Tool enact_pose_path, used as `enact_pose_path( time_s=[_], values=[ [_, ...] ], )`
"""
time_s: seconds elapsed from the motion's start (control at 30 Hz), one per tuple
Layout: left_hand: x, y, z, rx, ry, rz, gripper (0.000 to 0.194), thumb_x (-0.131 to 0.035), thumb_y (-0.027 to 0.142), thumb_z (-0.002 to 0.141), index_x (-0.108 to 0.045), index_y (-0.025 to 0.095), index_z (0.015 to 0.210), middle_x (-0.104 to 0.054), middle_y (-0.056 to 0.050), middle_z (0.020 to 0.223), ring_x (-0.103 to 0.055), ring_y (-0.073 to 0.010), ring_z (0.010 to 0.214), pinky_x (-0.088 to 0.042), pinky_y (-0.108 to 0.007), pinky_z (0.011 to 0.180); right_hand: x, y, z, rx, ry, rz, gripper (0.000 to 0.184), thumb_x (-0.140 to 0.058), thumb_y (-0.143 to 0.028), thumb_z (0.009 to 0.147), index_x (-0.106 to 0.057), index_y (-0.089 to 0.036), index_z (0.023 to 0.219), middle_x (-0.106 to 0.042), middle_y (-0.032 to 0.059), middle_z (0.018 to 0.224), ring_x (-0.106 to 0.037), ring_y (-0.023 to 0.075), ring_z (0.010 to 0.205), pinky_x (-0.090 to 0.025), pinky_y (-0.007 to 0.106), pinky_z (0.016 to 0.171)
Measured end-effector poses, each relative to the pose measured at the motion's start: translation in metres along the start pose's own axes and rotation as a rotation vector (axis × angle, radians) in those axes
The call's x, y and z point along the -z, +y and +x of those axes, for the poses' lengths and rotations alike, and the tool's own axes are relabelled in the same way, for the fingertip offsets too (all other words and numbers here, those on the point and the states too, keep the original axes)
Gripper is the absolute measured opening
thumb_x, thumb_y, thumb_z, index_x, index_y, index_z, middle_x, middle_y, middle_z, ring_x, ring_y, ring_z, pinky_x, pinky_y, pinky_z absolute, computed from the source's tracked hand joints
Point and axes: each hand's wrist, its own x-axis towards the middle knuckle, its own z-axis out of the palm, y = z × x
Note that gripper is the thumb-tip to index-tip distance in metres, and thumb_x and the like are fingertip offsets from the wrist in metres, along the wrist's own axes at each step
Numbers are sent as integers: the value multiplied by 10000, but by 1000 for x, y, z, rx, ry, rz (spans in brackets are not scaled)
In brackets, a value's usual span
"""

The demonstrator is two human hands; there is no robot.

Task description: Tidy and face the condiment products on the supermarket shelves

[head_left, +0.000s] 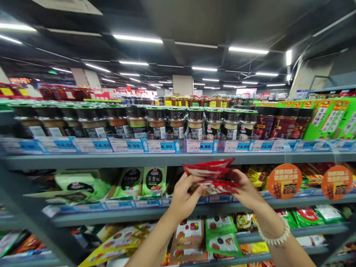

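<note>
Both of my hands hold red packets (208,170) in front of the second shelf, just below the edge of the jar shelf. My left hand (185,194) is closed on the left side of the packets, thumb toward me. On their right side, my right hand (246,187) grips them, with its fingers partly hidden behind. At least two packets show, one above the other with a gap between them; their print is blurred. Green spice packets (154,181) stand on the shelf to the left of my hands. A pale coiled band (275,233) circles my right wrist.
Black-lidded spice jars (158,122) line the top shelf above blue-and-white price tags (164,146). Round orange signs (285,181) hang at the right. Below lie green packets (223,237) and yellow packets (119,241). A grey shelf edge (111,161) runs across above my hands.
</note>
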Motion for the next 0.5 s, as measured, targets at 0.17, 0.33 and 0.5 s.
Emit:
enact_pose_path(
  time_s=[0.17,0.33,0.5],
  values=[
    [-3,-4,-2,221,-93,-53,48,-598,194,874,-635,194,904,-631,-33,913,-620,-145,858,-497,-216,776,4,4,0,-111,99,-88,539,-706,-579,752,-613,-192,1116,-670,135,1129,-645,263,1029,-551,385,870],
    [-8,-9,-10,390,-141,-131,125,-566,298,907,-620,186,895,-611,-39,894,-594,-156,867,-465,-221,778,5,11,3,-40,-12,-142,545,-558,-654,846,-680,-200,1122,-670,107,1152,-599,272,1103,-472,423,992],
    [-10,-13,-17,452,-201,-155,180,-501,349,951,-603,220,1026,-589,-47,1052,-563,-159,1032,-427,-227,894,1,25,16,-9,-47,25,507,-705,-620,750,-730,-204,1039,-705,91,1052,-635,283,1027,-521,407,909]
  ],
)
